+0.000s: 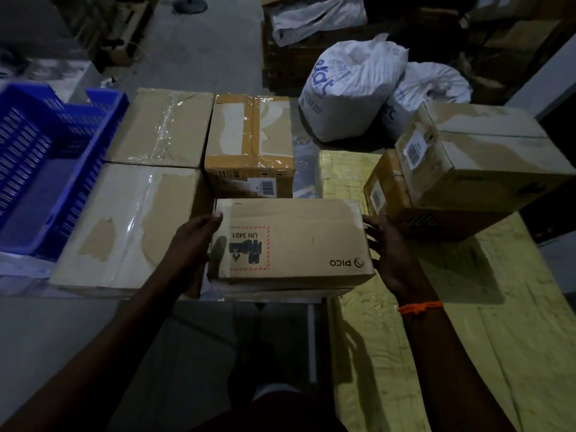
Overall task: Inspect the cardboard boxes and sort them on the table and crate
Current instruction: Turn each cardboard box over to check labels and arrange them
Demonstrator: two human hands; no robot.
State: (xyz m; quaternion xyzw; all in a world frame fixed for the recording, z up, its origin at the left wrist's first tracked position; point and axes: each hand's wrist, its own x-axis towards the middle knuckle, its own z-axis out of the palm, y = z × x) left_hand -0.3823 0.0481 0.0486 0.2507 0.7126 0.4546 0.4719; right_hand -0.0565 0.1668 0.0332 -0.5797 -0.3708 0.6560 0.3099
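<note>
– Both hands have the PICO box (299,238) between them. The left hand (193,241) grips its left end, thumb hooked over the top edge and the rest of the hand wrapped against the side.

– And the right hand (391,254)?

– Flat against the right end, fingers spread and fairly straight, pressing rather than curling round it. An orange wristband (420,307) sits on that wrist.

– Where is the box?

– At the near edge of the table (18,269), about the middle. Its hazard label (249,247), marked UN 3481, reads upside down from this side. Something pale shows under its near edge; I cannot tell what, nor whether the box rests there or is lifted.

– What is around it?

– A large taped box (131,226) lies just beside it on the left, with a second flat box (162,126) behind that at the far edge. An orange-taped box (249,141) stands directly behind the PICO box. The blue crate (46,157) fills the table's left end.

– And on the right?

– A yellow wrapped surface (436,322) carries a stack: a labelled box (486,163) sitting skewed on a lower box (392,188), close to the right hand. White sacks (349,88) sit on the floor beyond the far edge.
</note>
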